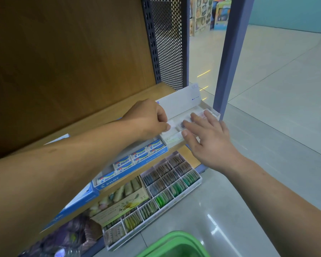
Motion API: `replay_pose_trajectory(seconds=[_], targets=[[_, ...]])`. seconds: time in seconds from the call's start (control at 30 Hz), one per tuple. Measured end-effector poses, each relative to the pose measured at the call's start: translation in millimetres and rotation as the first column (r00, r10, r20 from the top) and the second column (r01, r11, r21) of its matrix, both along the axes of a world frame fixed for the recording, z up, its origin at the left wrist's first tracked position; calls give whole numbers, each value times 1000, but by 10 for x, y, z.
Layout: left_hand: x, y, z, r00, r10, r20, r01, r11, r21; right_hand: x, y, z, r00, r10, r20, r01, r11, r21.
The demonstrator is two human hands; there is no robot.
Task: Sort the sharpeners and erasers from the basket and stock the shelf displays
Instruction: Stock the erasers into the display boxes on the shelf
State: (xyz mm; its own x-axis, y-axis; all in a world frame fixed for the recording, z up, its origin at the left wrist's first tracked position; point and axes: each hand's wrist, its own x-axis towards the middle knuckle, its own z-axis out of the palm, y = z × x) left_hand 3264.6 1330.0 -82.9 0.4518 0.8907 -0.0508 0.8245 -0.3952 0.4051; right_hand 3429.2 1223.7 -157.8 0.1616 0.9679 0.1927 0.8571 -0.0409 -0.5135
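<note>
A white display box (185, 101) with a raised lid stands at the right end of the wooden shelf (104, 117). Small white erasers (172, 139) lie in rows inside it. My left hand (148, 117) hovers over the box's left part, its fingertips pinched on a small white eraser (171, 125). My right hand (209, 138) lies flat over the box's right part, fingers spread and resting on the erasers there. To the left, a blue Pilot eraser box (137, 160) holds several blue-and-white erasers. A corner of the green basket (176, 245) shows at the bottom.
A blue-white box (80, 199) sits left of the Pilot box. On the shelf below stands a divided tray of coloured packets (167, 184) and a beige carton (122, 201). A grey-blue upright post (230, 56) and perforated black panel (167, 41) bound the shelf's right end.
</note>
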Motion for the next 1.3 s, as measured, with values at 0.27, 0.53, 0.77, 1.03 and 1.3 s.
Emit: replay_pose_trajectory(seconds=[0.27,0.53,0.77,1.03,1.3], targets=[[-45,0,-85,1000,10,9,-10,996,-85,105,-2,-37,999,39,-33,-39,999,-16],[4,-96,-60,997,-41,-70,30,989,-142,84,9,-34,998,37,-51,-36,999,12],[-325,-492,-9,986,-38,163,30,998,54,6,-235,326,999,-30,35,27,995,92],[-1135,-1899,-308,942,-229,247,236,972,1,-546,-1262,471,946,247,210,-216,963,-162],[-1559,-2829,-1552,979,-195,-60,125,805,-579,-1092,-2450,-427,844,519,-132,-451,556,-698]])
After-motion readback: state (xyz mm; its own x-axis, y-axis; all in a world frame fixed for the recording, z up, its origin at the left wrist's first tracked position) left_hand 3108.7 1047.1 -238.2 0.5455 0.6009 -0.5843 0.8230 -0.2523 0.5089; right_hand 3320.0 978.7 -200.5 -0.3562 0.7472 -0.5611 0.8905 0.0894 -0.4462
